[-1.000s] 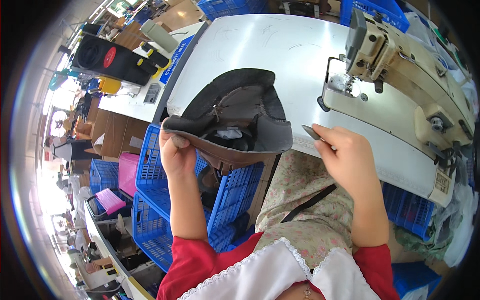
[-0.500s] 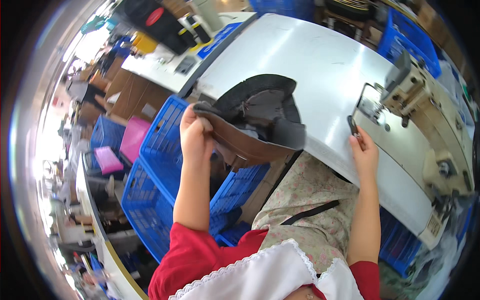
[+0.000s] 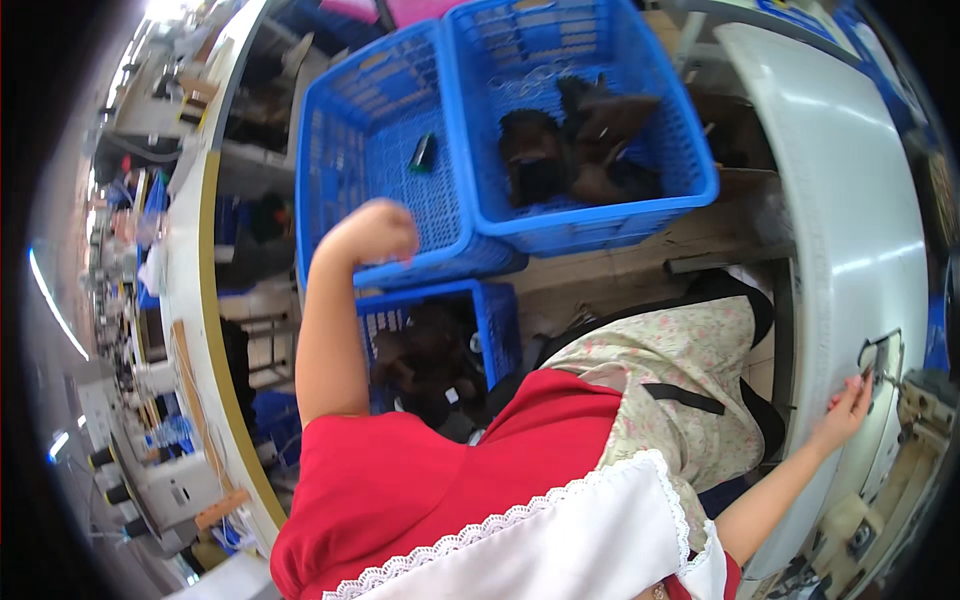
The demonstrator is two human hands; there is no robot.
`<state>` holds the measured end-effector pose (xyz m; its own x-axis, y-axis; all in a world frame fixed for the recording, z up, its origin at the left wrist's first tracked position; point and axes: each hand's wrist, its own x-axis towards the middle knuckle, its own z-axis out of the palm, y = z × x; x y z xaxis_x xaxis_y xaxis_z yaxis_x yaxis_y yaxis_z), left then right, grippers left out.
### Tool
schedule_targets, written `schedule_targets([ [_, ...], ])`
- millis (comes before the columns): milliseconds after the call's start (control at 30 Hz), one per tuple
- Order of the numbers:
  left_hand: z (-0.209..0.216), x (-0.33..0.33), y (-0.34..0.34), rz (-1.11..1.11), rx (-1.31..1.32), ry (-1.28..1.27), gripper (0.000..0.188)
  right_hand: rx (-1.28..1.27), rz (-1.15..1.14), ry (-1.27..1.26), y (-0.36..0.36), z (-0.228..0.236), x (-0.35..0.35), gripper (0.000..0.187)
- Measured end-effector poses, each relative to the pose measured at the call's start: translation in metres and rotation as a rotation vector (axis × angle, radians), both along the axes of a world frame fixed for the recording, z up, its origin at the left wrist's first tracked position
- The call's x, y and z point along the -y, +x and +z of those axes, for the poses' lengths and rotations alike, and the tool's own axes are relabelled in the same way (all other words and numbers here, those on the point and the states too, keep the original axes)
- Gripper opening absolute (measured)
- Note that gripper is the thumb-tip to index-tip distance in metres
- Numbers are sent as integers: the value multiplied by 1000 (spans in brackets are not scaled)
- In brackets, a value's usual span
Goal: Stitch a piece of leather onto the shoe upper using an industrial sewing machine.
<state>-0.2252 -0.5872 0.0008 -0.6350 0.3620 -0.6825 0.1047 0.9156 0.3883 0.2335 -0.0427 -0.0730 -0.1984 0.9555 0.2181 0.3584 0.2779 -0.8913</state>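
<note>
My left hand (image 3: 375, 232) is above the near edge of the left blue crate (image 3: 310, 200). Its fingers are curled in, slightly blurred, and nothing shows in them. A small dark green spool-like object (image 3: 423, 153) lies in that crate. In the crate to its right (image 3: 600, 222) is a heap of brown and black leather pieces (image 3: 610, 125). Far to the right, over the white sewing table (image 3: 850, 200), my right hand (image 3: 848, 405) pinches a small dark tool (image 3: 867, 380) by the machine's metal plate. Its exact kind is too small to make out.
A lower blue crate (image 3: 495, 325) holds more dark brown pieces (image 3: 425, 360), close to my left side. The sewing machine (image 3: 850, 540) stands at the lower right. A long yellow-edged workbench (image 3: 208, 270) runs along the left, with machines on it.
The view has swung left toward the crates. The brown and black leather piece is gone from my left hand, which is now over the left crate. My right hand still holds the small dark tool.
</note>
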Motion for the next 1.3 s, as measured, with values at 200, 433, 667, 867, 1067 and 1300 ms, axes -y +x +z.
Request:
schedule_targets([
  [200,-265,168,133,251,345,-362,27,198,-39,51,-16,30,-9,42],
  [433,-470,211,236,1098,394,-56,60,252,-23,5,5,56,-34,39],
  [667,-515,231,190,1594,91,65,90,312,11,95,-20,89,7,41],
  [867,-574,212,170,1739,56,-230,83,391,32,180,-31,114,38,42],
  [1067,-542,258,193,1838,187,539,41,341,118,153,-25,76,13,42],
  [1300,-329,289,205,1837,512,901,45,356,42,102,-5,74,29,41],
])
